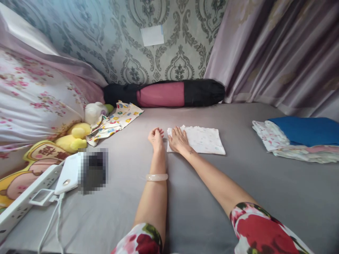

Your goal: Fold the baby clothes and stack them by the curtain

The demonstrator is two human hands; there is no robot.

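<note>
A white folded cloth [203, 140] with a faint print lies flat on the grey bed sheet in front of me. My right hand [178, 140] rests palm down on its left end, fingers stretched out. Just left of the cloth, apart from it, is my left hand [156, 137]. Its fingers are loosely curled and I see nothing in them; the palm side is partly hidden. On the left wrist sits a pale bangle [156, 177].
A stack of folded clothes [304, 135] lies at the right. To the left are a printed cloth [116, 121], plush toys [75, 135], a power strip [26, 197] and a white charging device [69, 173] with cables. A black and pink roll [161, 94] lies along the wall.
</note>
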